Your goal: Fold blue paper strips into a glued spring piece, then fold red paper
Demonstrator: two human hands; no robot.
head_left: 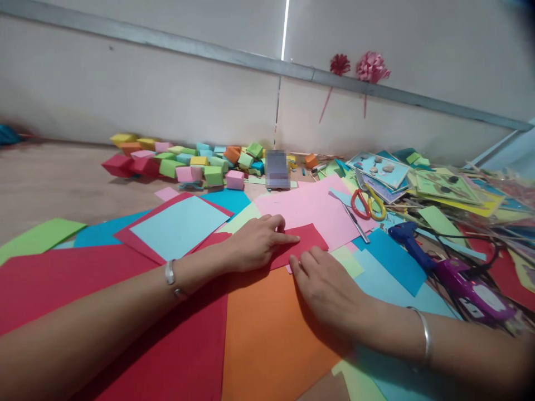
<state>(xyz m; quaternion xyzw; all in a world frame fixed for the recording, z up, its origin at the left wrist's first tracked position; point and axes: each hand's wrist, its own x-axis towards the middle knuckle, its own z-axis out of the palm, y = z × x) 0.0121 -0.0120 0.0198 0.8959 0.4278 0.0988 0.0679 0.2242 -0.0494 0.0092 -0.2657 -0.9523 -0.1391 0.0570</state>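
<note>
A small red sheet of paper (pixel 307 240) lies over pink and orange paper in front of me. My left hand (pixel 259 239) holds it down, with the index finger stretched across it and the other fingers curled. At its near edge, my right hand (pixel 324 278) has its fingers closed on the paper; the thumb is partly hidden. Beneath both hands is a large orange sheet (pixel 267 334). Under my left forearm is a large red sheet (pixel 167 340). A light blue square (pixel 179 225) rests on another red sheet beside my left wrist.
Paper boxes (pixel 213 175) line the wall. Scissors (pixel 368 203) and a craft knife (pixel 355 223) lie beyond my right hand. A purple-and-blue glue gun (pixel 472 289) with its cord is at right, near piled cards (pixel 443 186). Paper flowers (pixel 371 68) hang on the rail.
</note>
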